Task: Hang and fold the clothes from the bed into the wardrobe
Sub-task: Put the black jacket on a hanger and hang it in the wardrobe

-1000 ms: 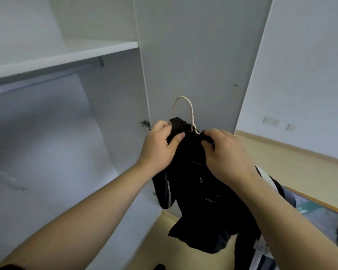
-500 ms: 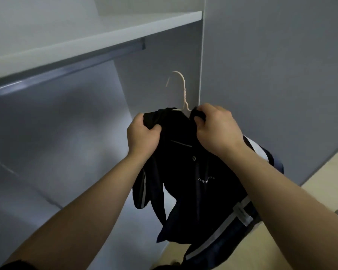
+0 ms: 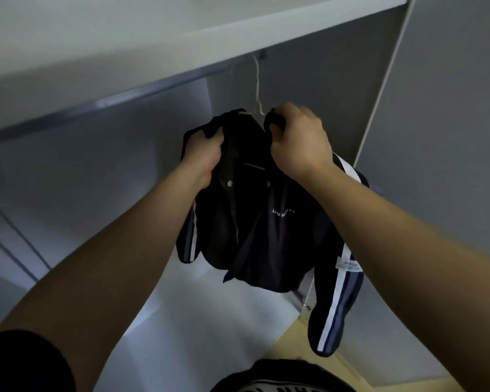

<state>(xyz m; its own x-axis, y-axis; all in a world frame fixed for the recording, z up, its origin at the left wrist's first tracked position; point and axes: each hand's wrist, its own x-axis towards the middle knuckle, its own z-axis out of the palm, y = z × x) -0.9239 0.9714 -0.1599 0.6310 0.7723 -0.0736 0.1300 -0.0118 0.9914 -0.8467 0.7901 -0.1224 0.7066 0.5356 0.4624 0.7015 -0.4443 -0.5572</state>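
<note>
A black jacket (image 3: 266,222) with white and blue sleeve stripes hangs on a cream hanger (image 3: 257,86) inside the open wardrobe. My left hand (image 3: 203,154) grips the jacket's left shoulder. My right hand (image 3: 297,137) grips the collar at the right shoulder, just beside the hanger's neck. The hanger's hook reaches up to the metal rail (image 3: 119,100) under the shelf; its tip is blurred, so I cannot tell whether it sits over the rail. One striped sleeve dangles low at the right.
A white shelf (image 3: 181,32) runs above the rail. The wardrobe's side panel (image 3: 323,80) and open door (image 3: 450,123) stand to the right. The white wardrobe floor (image 3: 210,321) lies below, with light wooden flooring (image 3: 351,372) at its front edge.
Both hands have lifted the jacket and hanger upward and into the wardrobe, bringing the hook from below the shelf up to the rail. The view has turned further toward the wardrobe.
</note>
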